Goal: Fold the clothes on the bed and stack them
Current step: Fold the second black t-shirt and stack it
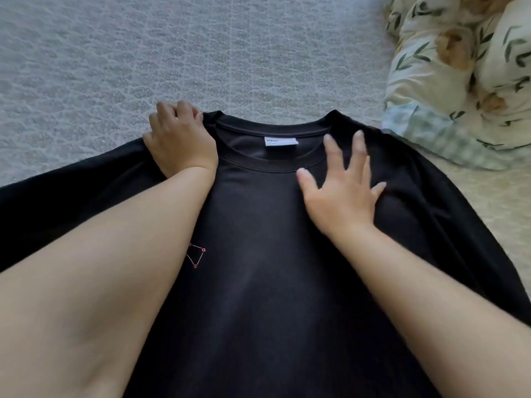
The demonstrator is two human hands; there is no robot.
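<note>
Head cam: black shirt (273, 254) flat on bed (115, 53), collar away from person; left hand (179, 139) grips its left shoulder, right hand (342, 185) spread flat by collar; left sleeve nearest left hand, likely folds in first

**What the frame hides**

The black sweatshirt (273, 254) runs off the bottom and left edges, so hem and sleeve ends are unseen. The left forearm covers most of its small pink print (196, 255) (only a few lines show). The neck label (281, 142) text is too small to read.
</note>
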